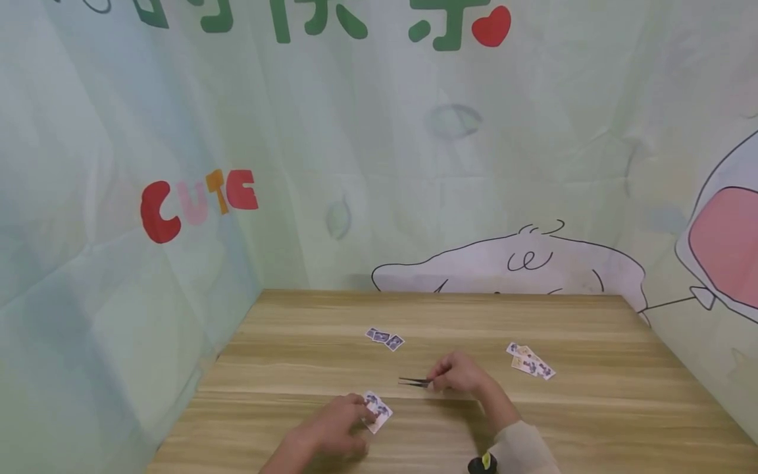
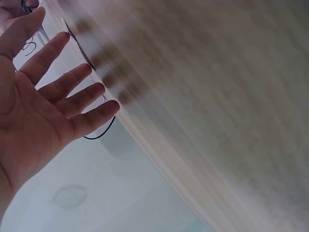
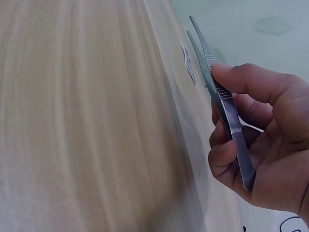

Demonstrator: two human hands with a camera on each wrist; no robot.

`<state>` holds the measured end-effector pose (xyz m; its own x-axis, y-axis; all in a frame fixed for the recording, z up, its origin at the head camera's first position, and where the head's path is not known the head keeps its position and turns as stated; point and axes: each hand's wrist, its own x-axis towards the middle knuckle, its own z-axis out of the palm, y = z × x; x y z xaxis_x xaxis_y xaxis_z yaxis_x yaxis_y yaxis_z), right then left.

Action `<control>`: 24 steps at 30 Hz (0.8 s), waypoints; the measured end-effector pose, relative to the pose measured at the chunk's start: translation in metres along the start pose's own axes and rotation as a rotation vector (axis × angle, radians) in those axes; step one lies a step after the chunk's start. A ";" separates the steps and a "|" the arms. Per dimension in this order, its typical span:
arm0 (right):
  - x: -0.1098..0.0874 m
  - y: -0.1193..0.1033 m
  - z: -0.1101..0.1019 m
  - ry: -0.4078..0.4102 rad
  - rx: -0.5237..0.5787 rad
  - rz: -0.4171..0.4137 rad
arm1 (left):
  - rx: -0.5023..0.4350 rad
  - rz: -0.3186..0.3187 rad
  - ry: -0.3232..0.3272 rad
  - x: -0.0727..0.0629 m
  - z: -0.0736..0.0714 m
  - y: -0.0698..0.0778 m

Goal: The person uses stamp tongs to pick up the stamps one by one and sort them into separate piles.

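My right hand (image 1: 458,374) grips a pair of metal tweezers (image 3: 231,113) above the table, thumb on the ridged part. The tips of the tweezers stand apart with nothing visible between them, and point left in the head view. My left hand (image 1: 337,424) is low over the table, its fingertips over a small white-edged card (image 1: 381,413) with purple-blue figures. In the left wrist view the fingers (image 2: 75,77) are spread and fairly straight; whether they touch the card I cannot tell. Part of the card is hidden by the hand.
Several small dark-blue picture pieces (image 1: 381,336) lie farther back on the wooden table (image 1: 284,349). Overlapping pale picture strips (image 1: 531,362) lie to the right. A black object with a yellow mark (image 1: 481,464) is beside the right sleeve. Printed cloth walls (image 1: 331,151) surround the table.
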<state>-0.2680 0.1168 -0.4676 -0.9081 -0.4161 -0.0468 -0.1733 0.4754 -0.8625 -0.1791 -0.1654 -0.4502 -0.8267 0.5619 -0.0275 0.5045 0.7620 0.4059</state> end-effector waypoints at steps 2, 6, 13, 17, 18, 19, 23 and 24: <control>-0.002 -0.001 0.001 -0.019 0.006 0.000 | -0.006 0.001 0.002 0.000 -0.001 0.001; -0.004 -0.001 0.002 -0.058 0.010 -0.016 | -0.021 -0.005 0.002 0.001 -0.001 0.002; -0.003 0.000 0.007 -0.132 -0.016 -0.055 | -0.045 0.001 -0.001 0.002 0.001 0.001; -0.002 -0.001 0.010 -0.141 -0.038 -0.061 | -0.009 0.028 0.007 0.002 0.001 0.000; -0.001 -0.002 0.011 -0.142 -0.047 -0.058 | -0.003 0.036 0.009 0.003 0.000 0.000; -0.001 -0.003 0.011 -0.142 -0.051 -0.058 | -0.001 0.041 0.011 0.003 0.000 0.000; 0.001 -0.005 0.013 -0.145 -0.072 -0.067 | 0.000 0.050 0.018 0.004 0.001 -0.002; 0.001 -0.005 0.014 -0.146 -0.074 -0.069 | 0.000 0.048 0.019 0.005 0.001 -0.002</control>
<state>-0.2632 0.1032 -0.4702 -0.8289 -0.5555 -0.0661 -0.2661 0.4955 -0.8269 -0.1838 -0.1641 -0.4525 -0.8061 0.5917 0.0091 0.5436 0.7343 0.4066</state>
